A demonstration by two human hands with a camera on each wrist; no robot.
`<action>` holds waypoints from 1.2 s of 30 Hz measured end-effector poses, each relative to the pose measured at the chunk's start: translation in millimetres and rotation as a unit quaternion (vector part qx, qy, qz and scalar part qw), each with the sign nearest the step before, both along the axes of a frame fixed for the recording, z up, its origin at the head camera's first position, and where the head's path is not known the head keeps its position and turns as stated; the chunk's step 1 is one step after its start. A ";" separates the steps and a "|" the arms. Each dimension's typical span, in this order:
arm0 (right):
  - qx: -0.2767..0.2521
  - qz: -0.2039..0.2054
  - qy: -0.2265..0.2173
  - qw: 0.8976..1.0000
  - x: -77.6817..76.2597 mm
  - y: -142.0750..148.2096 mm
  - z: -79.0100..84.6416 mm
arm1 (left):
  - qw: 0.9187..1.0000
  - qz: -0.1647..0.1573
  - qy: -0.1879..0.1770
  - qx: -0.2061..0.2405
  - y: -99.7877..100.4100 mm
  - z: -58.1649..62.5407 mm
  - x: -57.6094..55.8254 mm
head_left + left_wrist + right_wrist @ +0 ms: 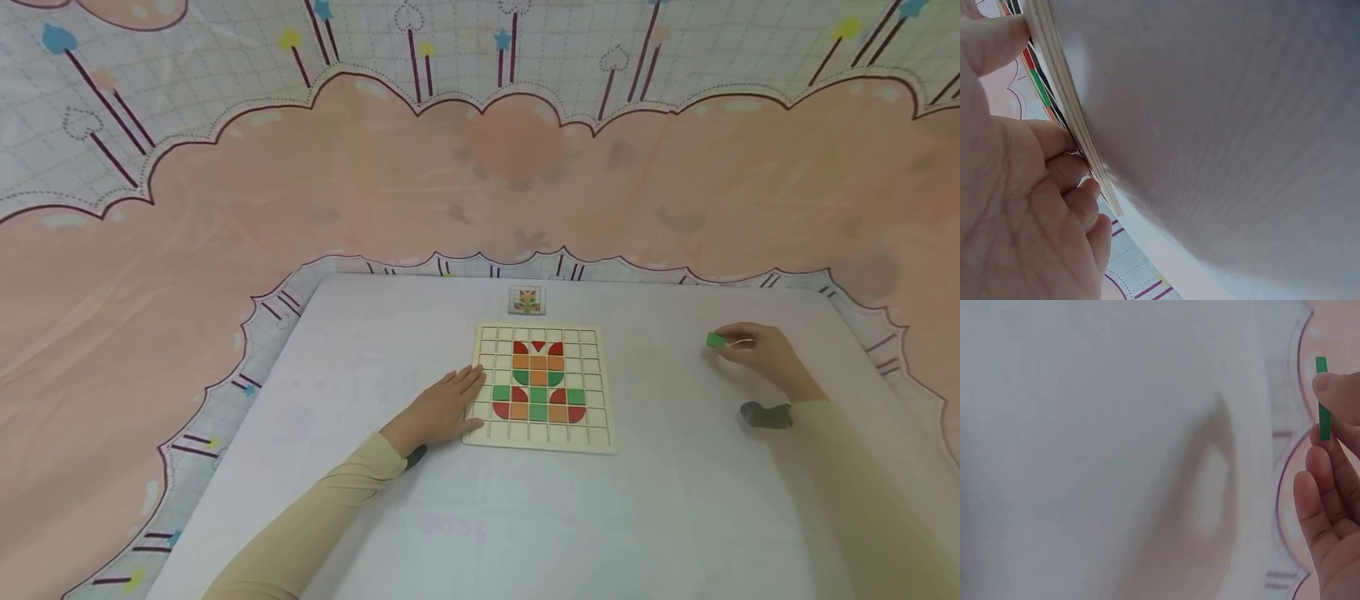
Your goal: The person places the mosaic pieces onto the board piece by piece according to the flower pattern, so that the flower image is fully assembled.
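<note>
A pale wooden grid board lies flat on the white table, with red, orange and green tiles forming a flower-like pattern in its cells. My left hand rests at the board's left side, fingers extended and touching its edge. The left wrist view shows that hand beside the board's layered edge. Off to the right, above the table, my right hand pinches a green tile between thumb and fingers. Seen edge-on in the right wrist view, the green tile is thin and flat.
A small pattern card showing a similar coloured figure lies behind the board. The white table ends at a patterned peach cloth backdrop along the back and sides. A dark wrist device sits at the right wrist.
</note>
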State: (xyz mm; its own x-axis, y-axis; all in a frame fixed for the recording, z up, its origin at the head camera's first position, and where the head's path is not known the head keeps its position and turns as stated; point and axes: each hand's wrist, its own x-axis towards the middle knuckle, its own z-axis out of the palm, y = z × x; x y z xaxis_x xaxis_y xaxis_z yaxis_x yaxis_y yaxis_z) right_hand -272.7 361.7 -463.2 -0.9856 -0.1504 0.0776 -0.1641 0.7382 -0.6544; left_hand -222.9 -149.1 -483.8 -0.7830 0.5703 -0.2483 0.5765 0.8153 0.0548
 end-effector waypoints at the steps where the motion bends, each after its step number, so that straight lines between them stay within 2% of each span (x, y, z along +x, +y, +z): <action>1: -0.005 0.006 0.003 1.000 -0.2 -5.9 1.9 | 1.000 0.000 0.000 0.000 0.2 0.4 -0.2; 11: -0.012 0.074 0.027 0.997 9.8 -71.5 7.5 | 1.000 0.003 -0.007 0.006 1.0 -2.2 0.6; 23: -0.044 0.110 -0.022 0.993 31.1 -155.0 1.0 | 1.000 0.004 -0.005 0.008 -0.2 0.9 0.8; 28: -0.065 0.149 -0.034 0.986 41.4 -183.8 -3.1 | 1.000 0.000 0.001 0.003 -1.0 -0.1 0.8; 36: -0.070 0.200 -0.023 0.977 53.2 -219.2 -12.9 | 1.000 -0.001 0.004 0.007 -0.4 -1.6 0.1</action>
